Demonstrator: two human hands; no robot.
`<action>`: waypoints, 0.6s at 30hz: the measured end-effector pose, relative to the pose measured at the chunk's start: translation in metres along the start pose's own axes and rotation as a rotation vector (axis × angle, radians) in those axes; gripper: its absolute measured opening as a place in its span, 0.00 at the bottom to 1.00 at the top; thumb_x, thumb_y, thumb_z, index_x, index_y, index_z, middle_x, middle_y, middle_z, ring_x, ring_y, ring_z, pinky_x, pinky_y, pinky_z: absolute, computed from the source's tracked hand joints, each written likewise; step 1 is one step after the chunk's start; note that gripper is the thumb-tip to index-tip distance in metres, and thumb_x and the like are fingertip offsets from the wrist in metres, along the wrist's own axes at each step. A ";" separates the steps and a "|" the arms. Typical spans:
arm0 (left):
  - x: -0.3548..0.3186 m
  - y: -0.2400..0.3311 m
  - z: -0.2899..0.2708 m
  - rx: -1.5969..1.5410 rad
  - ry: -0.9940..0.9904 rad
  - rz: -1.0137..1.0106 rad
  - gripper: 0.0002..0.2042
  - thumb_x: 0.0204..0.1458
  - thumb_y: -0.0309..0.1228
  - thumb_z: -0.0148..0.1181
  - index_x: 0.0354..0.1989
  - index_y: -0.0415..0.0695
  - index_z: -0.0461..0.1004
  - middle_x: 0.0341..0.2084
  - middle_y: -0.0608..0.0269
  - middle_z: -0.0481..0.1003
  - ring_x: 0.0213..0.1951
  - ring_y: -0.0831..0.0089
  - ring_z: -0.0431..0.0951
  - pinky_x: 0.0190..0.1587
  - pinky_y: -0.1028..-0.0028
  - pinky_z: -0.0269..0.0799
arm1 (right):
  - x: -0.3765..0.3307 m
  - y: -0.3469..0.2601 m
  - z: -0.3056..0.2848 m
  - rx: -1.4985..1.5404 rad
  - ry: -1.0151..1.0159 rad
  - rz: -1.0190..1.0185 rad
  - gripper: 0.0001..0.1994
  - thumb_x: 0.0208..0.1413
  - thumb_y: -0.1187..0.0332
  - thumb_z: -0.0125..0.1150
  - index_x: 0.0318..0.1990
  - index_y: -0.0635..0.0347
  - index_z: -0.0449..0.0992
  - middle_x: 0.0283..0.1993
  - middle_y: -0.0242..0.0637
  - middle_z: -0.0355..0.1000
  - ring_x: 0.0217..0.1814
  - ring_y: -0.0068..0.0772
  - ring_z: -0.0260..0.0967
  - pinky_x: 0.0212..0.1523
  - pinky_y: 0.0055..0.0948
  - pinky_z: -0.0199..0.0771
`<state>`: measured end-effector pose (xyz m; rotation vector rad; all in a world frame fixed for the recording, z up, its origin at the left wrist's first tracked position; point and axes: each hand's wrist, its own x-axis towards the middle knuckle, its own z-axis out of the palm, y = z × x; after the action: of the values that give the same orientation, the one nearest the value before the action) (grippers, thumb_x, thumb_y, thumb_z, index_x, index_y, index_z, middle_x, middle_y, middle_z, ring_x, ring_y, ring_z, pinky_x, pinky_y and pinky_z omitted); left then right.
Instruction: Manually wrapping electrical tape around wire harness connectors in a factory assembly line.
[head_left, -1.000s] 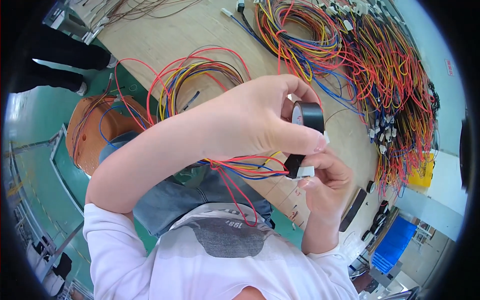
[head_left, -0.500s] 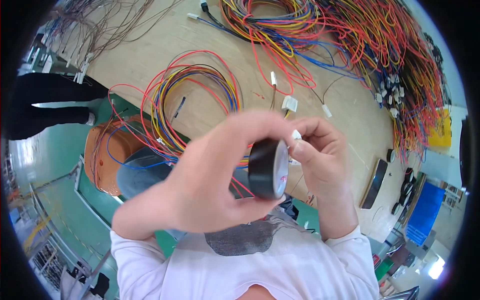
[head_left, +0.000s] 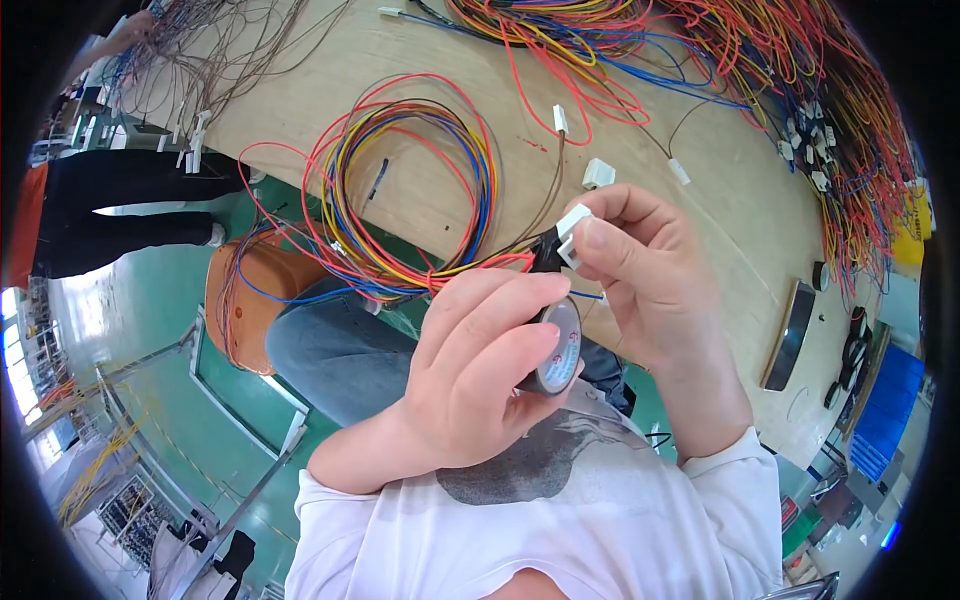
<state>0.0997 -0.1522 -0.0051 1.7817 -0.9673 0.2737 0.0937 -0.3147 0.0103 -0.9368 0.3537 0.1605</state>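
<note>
My left hand (head_left: 478, 365) is wrapped round a roll of black tape (head_left: 562, 348), whose pale inner core faces right. Just above it, my right hand (head_left: 660, 285) pinches a white plug connector (head_left: 572, 222) between thumb and fingers. Black tape (head_left: 546, 254) covers the wires right behind this connector, and the roll sits close below that wrap. From there the wires lead left into a loose coil of red, yellow, blue and brown wires (head_left: 488, 205), lying partly on the table and over its edge. A larger white connector (head_left: 599, 173) lies on the table beyond my right hand.
Big heaps of coloured wire (head_left: 820, 90) fill the table's far right. Along the right edge lie a dark rectangular object (head_left: 790, 335) and black tape rolls (head_left: 853, 360). An orange stool (head_left: 240, 310) stands at left, near another person's dark-trousered legs (head_left: 130, 200).
My left hand has swung down and closed its fingers over the tape roll, now below the connector. The connector and its taped wires have come into clearer sight; the whole view has shifted slightly.
</note>
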 end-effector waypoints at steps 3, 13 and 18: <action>-0.001 0.003 0.003 0.027 0.024 0.010 0.30 0.28 0.22 0.68 0.43 0.42 0.58 0.40 0.47 0.69 0.39 0.56 0.69 0.39 0.65 0.66 | -0.002 0.004 0.004 0.003 0.013 -0.035 0.10 0.45 0.72 0.61 0.34 0.66 0.70 0.31 0.34 0.70 0.33 0.20 0.67 0.35 0.19 0.68; -0.016 -0.005 0.033 0.125 0.215 0.018 0.29 0.27 0.18 0.66 0.42 0.41 0.59 0.43 0.44 0.63 0.42 0.56 0.68 0.42 0.67 0.65 | 0.000 0.012 0.008 0.016 0.107 -0.144 0.09 0.46 0.72 0.60 0.34 0.66 0.70 0.30 0.34 0.70 0.31 0.19 0.67 0.32 0.18 0.68; -0.013 -0.004 0.037 0.203 0.203 0.031 0.29 0.25 0.19 0.64 0.42 0.40 0.60 0.40 0.47 0.68 0.40 0.54 0.70 0.42 0.63 0.65 | 0.001 0.013 0.010 0.062 0.127 -0.116 0.08 0.46 0.72 0.60 0.33 0.66 0.70 0.29 0.34 0.70 0.29 0.19 0.67 0.29 0.16 0.68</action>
<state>0.0854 -0.1771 -0.0315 1.8805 -0.8454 0.5784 0.0931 -0.2987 0.0050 -0.9056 0.4181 -0.0158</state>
